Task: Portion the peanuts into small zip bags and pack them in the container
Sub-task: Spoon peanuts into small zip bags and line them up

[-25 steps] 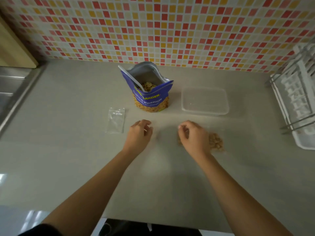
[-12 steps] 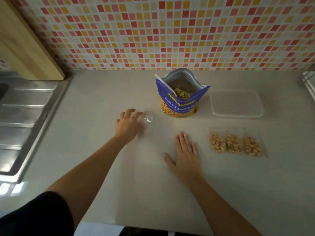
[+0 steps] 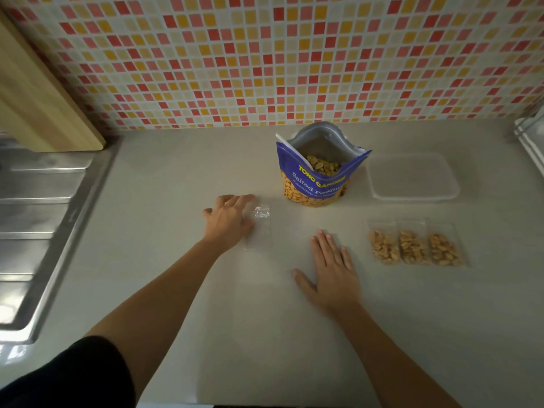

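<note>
Counter [image 3: 176, 178] | sink [image 3: 38, 201] left | 3 filled bags [image 3: 412, 247] right | left hand [image 3: 228, 220] touches empty zip bag [image 3: 260, 231] | right hand [image 3: 332, 269] flat, empty

A wall of small red, orange, yellow and cream mosaic tiles [image 3: 294, 54] rises behind a pale grey countertop [image 3: 265, 334]. A steel sink drainboard [image 3: 38, 216] lies left, a wooden board [image 3: 38, 107] leaning behind it.
</note>
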The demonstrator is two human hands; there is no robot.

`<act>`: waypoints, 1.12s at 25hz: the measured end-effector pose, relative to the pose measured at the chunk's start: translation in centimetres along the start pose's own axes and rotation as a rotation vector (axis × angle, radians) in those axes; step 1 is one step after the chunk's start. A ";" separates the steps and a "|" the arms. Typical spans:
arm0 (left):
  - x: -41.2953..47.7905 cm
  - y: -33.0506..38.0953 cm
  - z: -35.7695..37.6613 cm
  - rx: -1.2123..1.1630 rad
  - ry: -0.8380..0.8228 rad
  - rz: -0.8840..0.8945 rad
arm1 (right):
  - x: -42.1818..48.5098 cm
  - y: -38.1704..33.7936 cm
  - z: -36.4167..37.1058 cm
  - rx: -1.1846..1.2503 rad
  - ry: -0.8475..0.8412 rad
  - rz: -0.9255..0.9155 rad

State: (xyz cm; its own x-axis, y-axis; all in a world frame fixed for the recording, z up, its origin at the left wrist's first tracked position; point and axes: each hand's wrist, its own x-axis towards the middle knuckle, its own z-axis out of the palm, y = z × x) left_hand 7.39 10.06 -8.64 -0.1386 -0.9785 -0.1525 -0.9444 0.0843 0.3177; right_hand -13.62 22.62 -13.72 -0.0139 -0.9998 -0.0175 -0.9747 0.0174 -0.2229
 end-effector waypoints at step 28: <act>-7.9 6.2 -6.8 -1.152 -0.296 -0.172 | 1.0 -4.3 -7.6 1.549 0.012 0.401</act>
State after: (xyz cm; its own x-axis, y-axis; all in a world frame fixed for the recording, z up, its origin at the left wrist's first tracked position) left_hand 4.65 17.01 0.88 -0.2425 -0.8664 -0.4365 -0.1571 -0.4089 0.8989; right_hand -11.15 21.43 -5.38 -0.2107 -0.9271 -0.3099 0.2484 0.2559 -0.9343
